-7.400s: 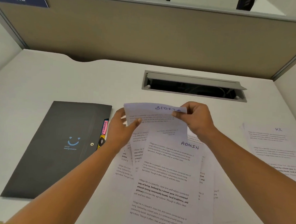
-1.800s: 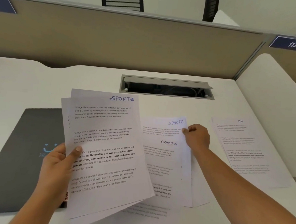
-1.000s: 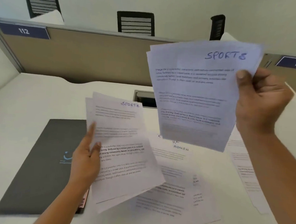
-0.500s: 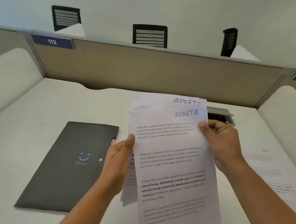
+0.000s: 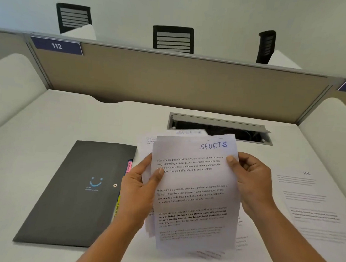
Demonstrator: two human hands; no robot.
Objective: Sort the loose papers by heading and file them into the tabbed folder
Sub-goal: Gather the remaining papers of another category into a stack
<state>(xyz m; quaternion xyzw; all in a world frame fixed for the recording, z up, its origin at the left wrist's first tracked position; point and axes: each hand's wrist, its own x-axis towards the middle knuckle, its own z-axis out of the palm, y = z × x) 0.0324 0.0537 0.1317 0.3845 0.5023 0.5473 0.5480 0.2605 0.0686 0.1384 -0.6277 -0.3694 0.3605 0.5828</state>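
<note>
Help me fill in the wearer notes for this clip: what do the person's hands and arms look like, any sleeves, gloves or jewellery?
Both the left hand and right hand are bare: no gloves, and no rings show. The left forearm and right forearm are bare to the frame's edge, with no sleeve, watch or bracelet in view.
</note>
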